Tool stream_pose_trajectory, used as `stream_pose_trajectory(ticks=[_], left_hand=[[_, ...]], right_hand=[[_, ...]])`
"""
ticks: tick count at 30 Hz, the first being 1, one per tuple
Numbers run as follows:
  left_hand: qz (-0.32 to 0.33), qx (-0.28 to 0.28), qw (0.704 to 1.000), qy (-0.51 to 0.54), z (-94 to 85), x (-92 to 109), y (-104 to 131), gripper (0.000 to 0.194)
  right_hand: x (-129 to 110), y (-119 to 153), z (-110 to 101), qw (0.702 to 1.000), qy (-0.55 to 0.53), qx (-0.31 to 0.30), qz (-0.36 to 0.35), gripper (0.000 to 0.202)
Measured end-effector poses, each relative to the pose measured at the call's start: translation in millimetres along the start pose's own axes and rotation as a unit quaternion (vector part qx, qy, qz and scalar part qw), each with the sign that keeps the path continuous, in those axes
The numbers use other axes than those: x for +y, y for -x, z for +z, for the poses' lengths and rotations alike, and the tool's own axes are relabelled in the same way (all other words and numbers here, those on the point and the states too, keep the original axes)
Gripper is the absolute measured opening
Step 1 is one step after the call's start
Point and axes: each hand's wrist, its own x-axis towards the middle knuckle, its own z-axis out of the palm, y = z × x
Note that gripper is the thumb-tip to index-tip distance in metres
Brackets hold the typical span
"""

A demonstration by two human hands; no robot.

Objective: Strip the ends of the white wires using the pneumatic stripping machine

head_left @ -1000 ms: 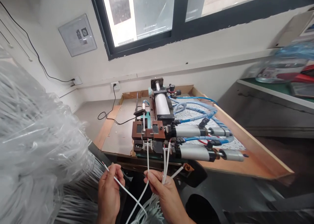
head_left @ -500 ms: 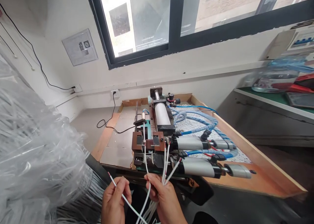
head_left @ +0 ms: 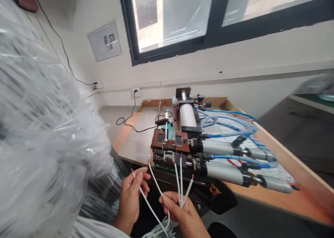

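Low in front, the left hand (head_left: 132,198) pinches one white cable (head_left: 150,206), thumb against fingers; the right hand (head_left: 179,212), fingers curled nearly closed, grips several more cables (head_left: 181,177). Reddish cores (head_left: 132,170) already show at held ends; plastic-wrapped strands (head_left: 49,137) at left lie unheld. Beyond stands the machine (head_left: 217,148).

High beyond the hands (head_left: 131,198), a bright, dark-framed window (head_left: 217,15) sits in a white wall (head_left: 182,71), with a notice (head_left: 104,43) up to their left. A wood-edged desk (head_left: 141,139) stands ahead of them, a shelf (head_left: 313,104) to their right.

White cables (head_left: 181,177), several reddish-tipped, fan out upward.
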Motion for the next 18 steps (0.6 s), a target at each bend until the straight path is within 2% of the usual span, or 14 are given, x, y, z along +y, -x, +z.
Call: stream_pose_trajectory(ticks=[3, 7, 12, 15, 18], left_hand=[[-0.006, -0.029, 1.0, 0.008, -1.7, 0, 3, 0.022], [-0.004, -0.06, 0.998, 0.006, -5.9, -1, 7, 0.016], [0.015, -0.077, 0.997, 0.008, -7.8, -1, 12, 0.014], [0.027, -0.056, 0.998, 0.03, -7.4, -5, 14, 0.013], [0.011, -0.032, 0.998, 0.057, -9.1, -13, 14, 0.014]], right_hand=[[10, 13, -5, 0.996, 0.032, -0.068, 0.049, 0.037], [19, 22, -9, 0.989, -0.013, -0.118, 0.086, 0.04], [27, 29, -10, 0.986, -0.05, -0.138, 0.084, 0.04], [27, 33, -6, 0.989, -0.043, -0.129, 0.059, 0.04], [26, 37, -1, 0.994, -0.023, -0.097, 0.042, 0.041]])
